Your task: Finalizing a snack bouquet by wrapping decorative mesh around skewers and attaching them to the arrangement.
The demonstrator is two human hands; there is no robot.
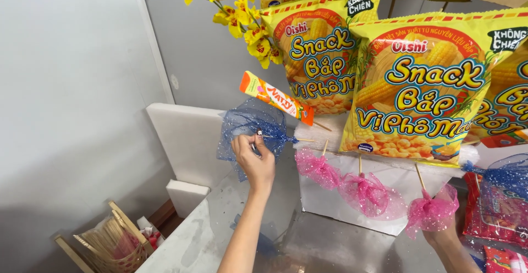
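Observation:
My left hand (254,160) pinches the gathered neck of a blue glittery mesh puff (247,124) on a thin wooden stick (301,139). The stick points at the left end of a white foam block (352,204). Three pink mesh puffs (367,193) on sticks line the block's front. Two large yellow snack bags (423,86) and a slim orange packet (275,98) stand on sticks above it. My right hand (440,234) is at the block's lower right corner, mostly hidden behind the rightmost pink puff (433,210); its grip cannot be seen.
Yellow artificial flowers (242,14) hang over the top left of the arrangement. White foam slabs (184,141) lean against the grey wall. A wicker basket (113,245) sits low on the left. Another blue mesh puff (503,177) and red packets (495,218) lie at the right.

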